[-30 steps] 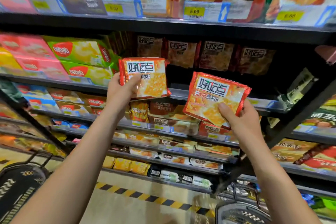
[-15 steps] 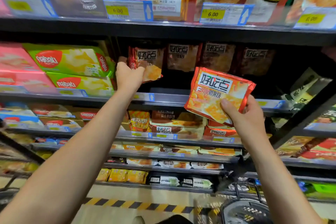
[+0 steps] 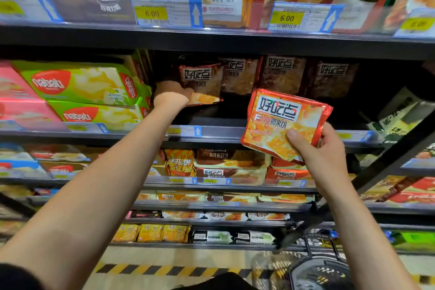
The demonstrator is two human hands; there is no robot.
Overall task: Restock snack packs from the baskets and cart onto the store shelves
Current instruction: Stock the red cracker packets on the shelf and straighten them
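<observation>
- Left hand point(image 3: 173, 96): bare, no glove, ring or watch visible.
- Right hand point(image 3: 322, 148): bare, likewise unadorned.
- Both forearms: bare.
- Dark sleeve point(image 3: 16, 276): edge visible at the left arm, bottom corner.

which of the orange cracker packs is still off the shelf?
The orange pack in the right hand, in front of the shelf edge; the left hand's pack is inside.

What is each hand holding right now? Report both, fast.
Left hand: grips an orange snack pack, deep in the shelf.
Right hand: holds a second orange pack in front of the shelf.
</observation>
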